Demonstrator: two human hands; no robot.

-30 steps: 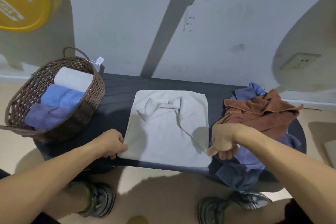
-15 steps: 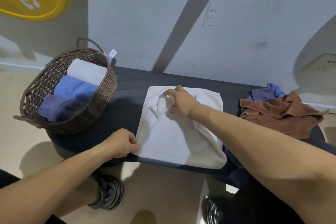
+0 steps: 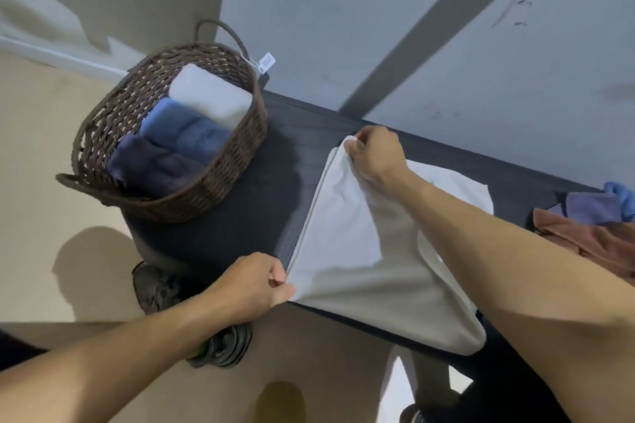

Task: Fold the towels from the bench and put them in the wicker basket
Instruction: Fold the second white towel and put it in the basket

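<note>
— So, where's the pale grey cloth towel (image 3: 347,251)?
— Flat on the dark bench (image 3: 247,216); your left hand (image 3: 252,287) pinches its seven-o'clock corner, your right hand (image 3: 376,156) grips the eleven-o'clock corner.

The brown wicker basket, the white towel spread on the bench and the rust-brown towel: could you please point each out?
brown wicker basket (image 3: 237,178): head view, woven side wall nearest the bench.
white towel (image 3: 338,233): head view, flat middle of the cloth.
rust-brown towel (image 3: 591,244): head view, crumpled top surface.

White towel (image 3: 347,251) on dark bench (image 3: 240,216), corners pinched by left hand (image 3: 254,285) and right hand (image 3: 374,154).
</note>
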